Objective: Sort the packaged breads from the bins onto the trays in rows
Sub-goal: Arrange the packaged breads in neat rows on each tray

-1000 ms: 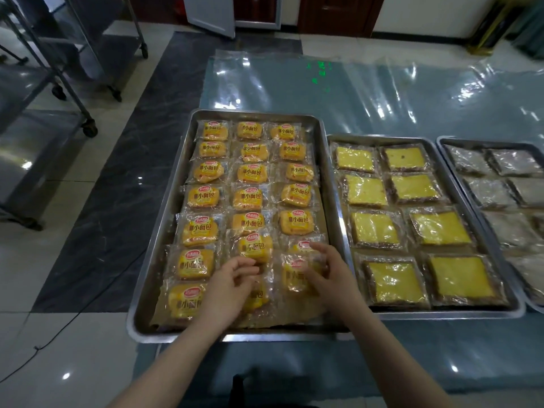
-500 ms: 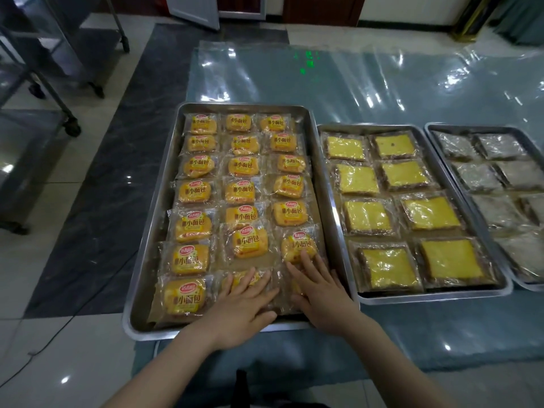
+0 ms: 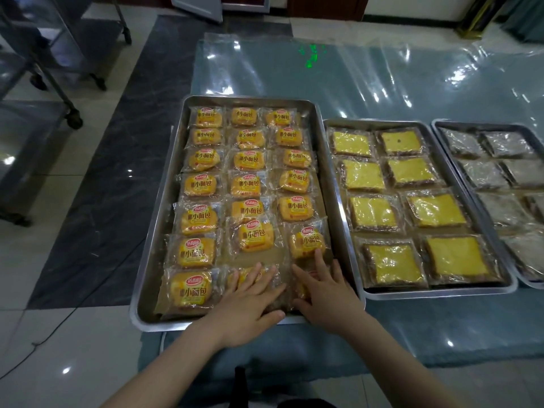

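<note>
Head view: open-fingered left hand [image 3: 250,301] and right hand [image 3: 326,293] press side-by-side clear-wrapped yellow bread packets [image 3: 239,275] beneath them, in the nearest row.

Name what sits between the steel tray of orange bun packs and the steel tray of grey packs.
Head view: a third steel tray with eight clear-wrapped yellow square cakes, two per row.

Tiled floor [image 3: 73,334] carries plastic-covered blue mat [image 3: 382,83]. On mat, side by side: left tray [image 3: 164,323], middle tray [image 3: 441,291], right tray [image 3: 485,123].
</note>
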